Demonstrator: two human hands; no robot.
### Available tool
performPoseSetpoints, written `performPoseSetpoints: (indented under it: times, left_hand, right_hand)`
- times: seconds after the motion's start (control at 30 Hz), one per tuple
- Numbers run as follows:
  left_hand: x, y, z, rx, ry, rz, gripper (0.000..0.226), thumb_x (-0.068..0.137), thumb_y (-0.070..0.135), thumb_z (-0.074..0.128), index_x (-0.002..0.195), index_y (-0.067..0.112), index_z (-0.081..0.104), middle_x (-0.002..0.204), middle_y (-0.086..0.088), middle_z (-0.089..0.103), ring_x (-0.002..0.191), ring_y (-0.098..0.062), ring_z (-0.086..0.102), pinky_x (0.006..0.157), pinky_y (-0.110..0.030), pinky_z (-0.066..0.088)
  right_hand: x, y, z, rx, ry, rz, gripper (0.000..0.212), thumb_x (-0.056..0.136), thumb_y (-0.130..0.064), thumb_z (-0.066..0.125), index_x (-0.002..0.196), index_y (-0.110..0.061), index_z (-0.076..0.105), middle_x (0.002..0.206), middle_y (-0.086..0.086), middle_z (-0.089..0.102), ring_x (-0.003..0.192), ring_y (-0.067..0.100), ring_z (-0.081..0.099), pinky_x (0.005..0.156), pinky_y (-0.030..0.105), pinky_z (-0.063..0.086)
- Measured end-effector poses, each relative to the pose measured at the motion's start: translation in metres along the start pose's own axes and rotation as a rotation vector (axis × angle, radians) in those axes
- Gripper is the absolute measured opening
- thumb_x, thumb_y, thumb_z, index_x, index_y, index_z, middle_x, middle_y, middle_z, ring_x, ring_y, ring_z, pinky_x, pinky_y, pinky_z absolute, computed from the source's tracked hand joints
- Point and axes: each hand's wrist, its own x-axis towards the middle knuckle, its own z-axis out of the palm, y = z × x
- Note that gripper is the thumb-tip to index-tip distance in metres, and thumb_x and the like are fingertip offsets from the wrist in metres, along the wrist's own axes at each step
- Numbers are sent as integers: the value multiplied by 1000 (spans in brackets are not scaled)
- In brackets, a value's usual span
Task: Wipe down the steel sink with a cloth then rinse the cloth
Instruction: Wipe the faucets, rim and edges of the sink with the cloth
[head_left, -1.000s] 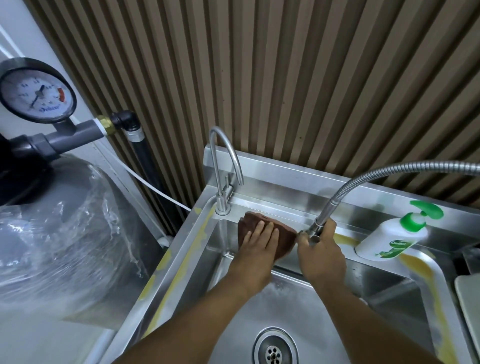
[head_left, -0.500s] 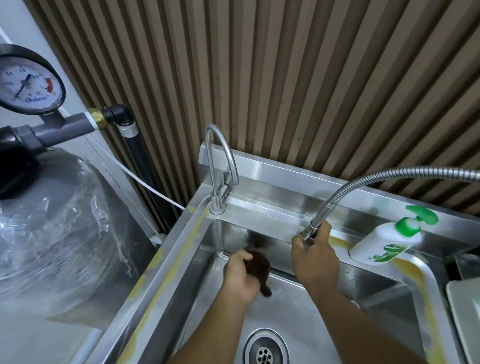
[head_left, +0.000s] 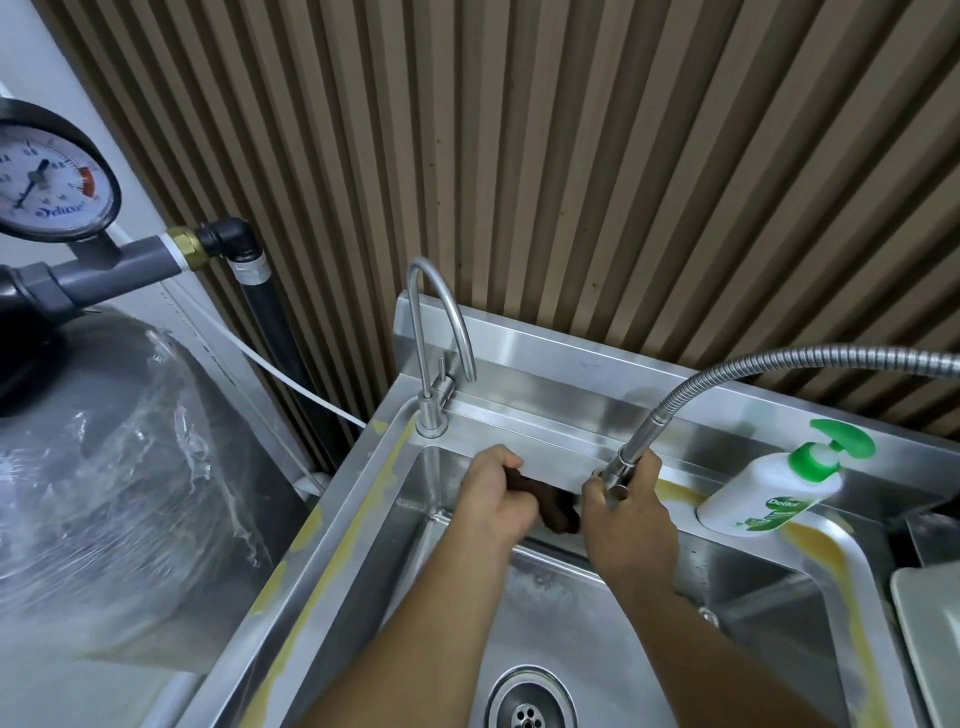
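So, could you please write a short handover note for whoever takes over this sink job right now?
Left hand grips the bunched cloth against the basin's back wall.
Right hand holds the nozzle, close beside the cloth; no water shows.
Sink: the basin floor looks wet and smeared; yellow streaks lie on the rim.
Done: cannot tell how much has been wiped.
Left: probably the rim streaks, then rinsing the cloth under the nozzle.
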Motion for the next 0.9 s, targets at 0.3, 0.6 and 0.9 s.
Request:
performPoseSetpoints:
  times: [0.3,0.6,0.9]
  left_hand:
    - [20,49,-20,71,132,193,40,41,-1,48,80,7,51,93,-16,56,83,-35,58,89,-59,51]
    - [33,-2,-41,181,109,108,16,76,-3,46,68,7,55,70,-8,55,67,-27,52,67,-35,45]
    - [15,38,-34,132,145,188,15,74,-10,41,76,3,48,79,-11,52,70,-29,51,59,-33,50]
  right_hand:
    - [-1,-2,-1,0,-5,7,27,99,-34,51,111,-36,27,82,-2,66,68,28,59,69,34,42]
    - [-1,-2,1,3,7,19,27,97,-34,51,111,-34,29,82,2,68,75,37,60,72,38,44]
    - [-1,-2,0,8,-14,14,29,97,-35,54,112,-37,28,83,2,67,74,35,62,75,40,47]
